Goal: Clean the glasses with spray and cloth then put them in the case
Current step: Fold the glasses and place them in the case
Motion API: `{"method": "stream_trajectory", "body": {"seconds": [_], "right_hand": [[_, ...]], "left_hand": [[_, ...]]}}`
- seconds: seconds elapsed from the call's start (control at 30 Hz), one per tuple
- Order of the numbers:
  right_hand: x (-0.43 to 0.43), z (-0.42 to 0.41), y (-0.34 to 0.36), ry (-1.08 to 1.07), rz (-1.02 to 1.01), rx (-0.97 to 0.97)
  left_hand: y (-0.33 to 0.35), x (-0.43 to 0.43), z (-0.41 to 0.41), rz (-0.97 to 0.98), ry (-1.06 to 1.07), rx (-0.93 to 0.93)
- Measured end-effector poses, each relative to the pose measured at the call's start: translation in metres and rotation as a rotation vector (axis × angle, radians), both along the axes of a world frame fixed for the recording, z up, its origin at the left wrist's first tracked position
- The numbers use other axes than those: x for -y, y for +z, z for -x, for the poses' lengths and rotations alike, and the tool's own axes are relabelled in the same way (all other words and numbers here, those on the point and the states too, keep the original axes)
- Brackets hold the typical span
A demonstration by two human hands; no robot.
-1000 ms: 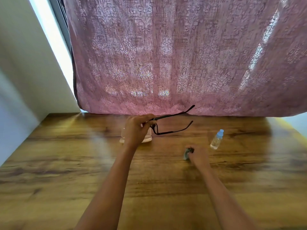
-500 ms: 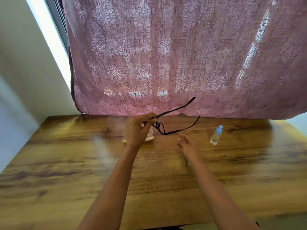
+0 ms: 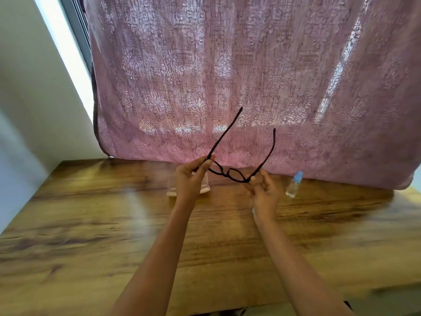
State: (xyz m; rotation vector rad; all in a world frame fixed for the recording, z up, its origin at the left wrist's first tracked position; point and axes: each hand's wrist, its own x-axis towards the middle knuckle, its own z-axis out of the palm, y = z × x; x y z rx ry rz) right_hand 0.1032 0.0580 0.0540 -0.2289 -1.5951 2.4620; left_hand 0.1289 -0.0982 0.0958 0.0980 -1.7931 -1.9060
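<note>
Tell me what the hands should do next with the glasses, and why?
Probably fold one side arm in. The left hand and right hand each pinch the glasses at a front corner, and both side arms stick out open, so they would hardly fit the case behind the left hand. Whether the cleaning is done, I cannot tell.

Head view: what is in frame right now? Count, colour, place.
glasses: 1, dark frame, held above the table, temples open
spray bottle: 1, clear with blue cap, on table, at right
case: 1, pale translucent, on table, partly hidden behind left hand
table: 1, brown wood, foreground
curtain: 1, pink patterned, behind table
wall: 1, white, left
left hand: 1, grips glasses at one hinge
right hand: 1, pinches glasses at other hinge
</note>
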Motion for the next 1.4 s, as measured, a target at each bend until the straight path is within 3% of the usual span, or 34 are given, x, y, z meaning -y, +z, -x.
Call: {"method": "stream_trajectory", "body": {"seconds": [0.27, 0.47, 0.8, 1.4], "right_hand": [[0.0, -0.005, 0.004, -0.175, -0.41, -0.245], [-0.001, -0.014, 0.005, -0.136, -0.674, -0.405], [-0.007, -0.015, 0.01, -0.148, -0.644, -0.379], [-0.019, -0.015, 0.017, -0.141, -0.67, -0.424]], "left_hand": [[-0.002, 0.002, -0.003, -0.006, -0.02, 0.015], [-0.002, 0.004, -0.004, -0.025, -0.024, 0.005], [-0.009, 0.008, -0.008, 0.021, 0.001, -0.046], [-0.006, 0.011, -0.005, 0.479, 0.161, -0.176]]}}
